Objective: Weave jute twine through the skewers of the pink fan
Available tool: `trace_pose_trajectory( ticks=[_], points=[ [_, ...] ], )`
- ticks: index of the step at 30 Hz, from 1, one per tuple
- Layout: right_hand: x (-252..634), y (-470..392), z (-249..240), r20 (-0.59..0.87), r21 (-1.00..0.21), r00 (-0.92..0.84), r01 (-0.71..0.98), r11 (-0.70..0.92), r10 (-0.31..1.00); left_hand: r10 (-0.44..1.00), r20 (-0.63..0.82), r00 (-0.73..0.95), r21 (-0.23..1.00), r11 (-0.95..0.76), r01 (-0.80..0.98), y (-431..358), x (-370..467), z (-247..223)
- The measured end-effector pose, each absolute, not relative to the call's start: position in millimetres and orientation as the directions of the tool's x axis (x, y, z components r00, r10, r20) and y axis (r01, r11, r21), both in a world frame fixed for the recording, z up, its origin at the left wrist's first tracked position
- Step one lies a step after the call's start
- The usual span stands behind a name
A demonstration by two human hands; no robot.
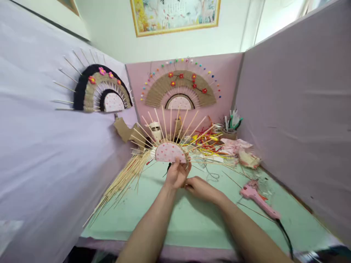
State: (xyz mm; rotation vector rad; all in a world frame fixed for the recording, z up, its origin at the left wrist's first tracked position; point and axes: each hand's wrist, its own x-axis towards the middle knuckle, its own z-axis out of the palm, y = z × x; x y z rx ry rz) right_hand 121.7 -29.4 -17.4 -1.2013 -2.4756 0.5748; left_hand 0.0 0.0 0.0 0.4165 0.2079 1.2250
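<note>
- Head view: we see the half-round panel (169,151), pale with small pink and red spots, just beyond the hands and a little left of the right one; we find it held up over the bench (131,215).
- Axis: we read its long, straight edge as running from left to right at the bottom, with thin sticks (170,124) fanning outward from the curved edge.
- Left hand (177,173): the nearer of the two, it is closed on the panel's lower edge toward the right end—thumb on the spotted face, other fingers partly hidden behind.
- Right hand (201,188): we note it just beside the left wrist, fingers curled in—whether they pinch anything, we cannot tell.
- Surroundings: loose sticks (123,179) lie to the left, and a pink glue gun (259,201) to the right.
</note>
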Motion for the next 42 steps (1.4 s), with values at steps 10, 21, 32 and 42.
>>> trace_pose_trajectory(
  ticks=[10, 21, 32, 42],
  points=[
    [139.8, -17.8, -23.1, 0.260, -0.541, -0.398, 0.695, 0.474, 0.880, 0.935, 0.039, 0.353, 0.484, 0.291, -0.825, -5.4, 5.0, -1.0],
    [155.8, -10.6, -3.2, 0.296, -0.928, 0.048, -0.223, 0.299, 0.954, 0.887, -0.016, 0.461, 0.476, 0.413, -0.777, -8.1, 7.7, -1.5],
    [159.2, -18.8, 6.5, 0.232, -0.952, -0.060, -0.221, 0.214, 0.971, 0.866, -0.062, 0.496, 0.617, 0.424, -0.663, -14.0, 12.7, -1.9],
    [160.2, -16.0, 2.3, 0.232, -0.961, -0.150, -0.185, 0.203, 0.961, 0.893, -0.071, 0.445, 0.584, 0.399, -0.707, -9.7, 11.7, -4.4]
  ],
)
